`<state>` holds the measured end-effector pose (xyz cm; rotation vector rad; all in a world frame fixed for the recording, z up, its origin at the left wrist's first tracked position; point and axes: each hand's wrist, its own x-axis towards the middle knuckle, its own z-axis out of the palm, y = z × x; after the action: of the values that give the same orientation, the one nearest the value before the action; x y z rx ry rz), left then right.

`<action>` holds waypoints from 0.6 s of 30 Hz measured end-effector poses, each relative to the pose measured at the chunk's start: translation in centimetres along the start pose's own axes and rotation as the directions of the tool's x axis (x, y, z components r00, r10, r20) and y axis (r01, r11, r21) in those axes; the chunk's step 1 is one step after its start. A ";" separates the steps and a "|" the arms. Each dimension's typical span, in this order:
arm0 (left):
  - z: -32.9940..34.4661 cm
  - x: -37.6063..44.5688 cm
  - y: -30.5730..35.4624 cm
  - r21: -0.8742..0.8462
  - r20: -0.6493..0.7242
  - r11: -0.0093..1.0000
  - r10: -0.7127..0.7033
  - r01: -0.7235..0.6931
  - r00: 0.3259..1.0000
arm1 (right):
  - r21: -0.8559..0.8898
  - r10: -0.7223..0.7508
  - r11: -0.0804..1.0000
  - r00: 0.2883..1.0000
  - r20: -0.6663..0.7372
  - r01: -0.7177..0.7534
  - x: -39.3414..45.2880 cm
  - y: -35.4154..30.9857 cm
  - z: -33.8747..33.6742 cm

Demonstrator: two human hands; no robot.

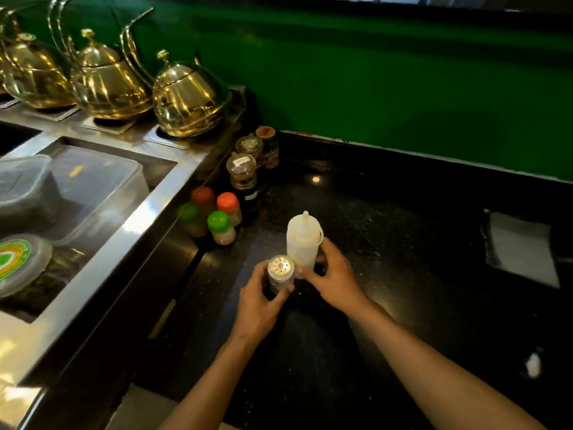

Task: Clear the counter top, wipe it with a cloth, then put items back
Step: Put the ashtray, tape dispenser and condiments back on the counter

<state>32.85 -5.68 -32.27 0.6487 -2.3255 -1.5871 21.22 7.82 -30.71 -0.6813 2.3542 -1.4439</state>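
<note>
On the black speckled counter top, my left hand grips a small shaker with a perforated metal lid. Beside it, my right hand holds a white squeeze bottle upright by its lower part. The two containers stand close together near the counter's middle. A folded white cloth lies at the right edge of the counter.
Small jars with green and orange caps and taller glass bottles line the counter's left side. A steel sink with plastic containers lies left. Golden kettles stand behind it. A green wall backs the counter.
</note>
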 end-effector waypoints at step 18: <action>-3.5 4.2 7.6 0.136 0.185 0.987 0.060 -0.086 0.981 | -0.053 0.030 0.998 0.999 -0.015 -0.030 -5.4 -0.6 1.3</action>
<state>29.11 -8.27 -24.12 0.4588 -2.5826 -1.5138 26.55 9.49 -30.69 -0.6483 2.4116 -1.3825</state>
